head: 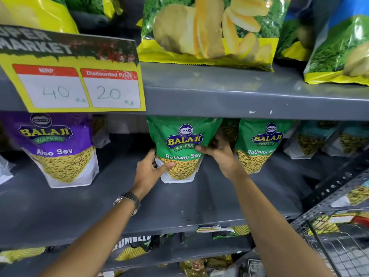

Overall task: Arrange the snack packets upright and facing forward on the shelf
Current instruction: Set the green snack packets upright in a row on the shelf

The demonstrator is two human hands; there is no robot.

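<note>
Head view, green packet [182, 144] upright on grey shelf [179, 202], left hand [148, 168] clasping its lower left edge, right hand [221, 154] gripping its right side, label facing forward.

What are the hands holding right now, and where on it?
Both grip the middle green Ratlami Sev packet: left hand at its lower left edge, right hand at its right edge.

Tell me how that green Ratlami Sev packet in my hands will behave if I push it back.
The green Ratlami Sev packet looks soft and crinkly, so it would likely dent. Standing on a narrow base, it may tip backward. Glossy film could slip unless both hands, left hand and right hand, steady it.
</note>
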